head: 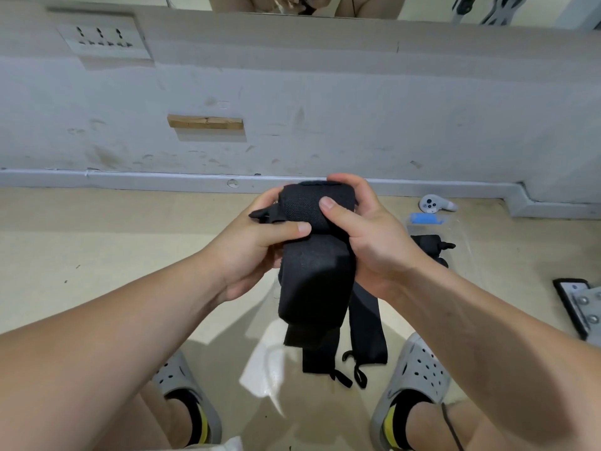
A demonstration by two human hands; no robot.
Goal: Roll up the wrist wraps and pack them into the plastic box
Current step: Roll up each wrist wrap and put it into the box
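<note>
A black wrist wrap [313,275] is held in the air in front of me, its upper end wound into a thick roll and its tail hanging down. My left hand [257,252] grips the roll from the left, thumb across its front. My right hand [364,236] grips it from the right, thumb on top. Two more black wraps lie flat on the floor below, one [369,327] to the right and one [317,356] under the hanging tail. A clear plastic box [435,222] stands on the floor at the right with a rolled black wrap [429,244] inside.
A white controller [434,204] lies by the wall beyond the box. A blue object [422,219] sits at the box's far end. A black plate with metal brackets [579,304] lies at the right edge. My feet in grey clogs [413,379] flank the floor wraps.
</note>
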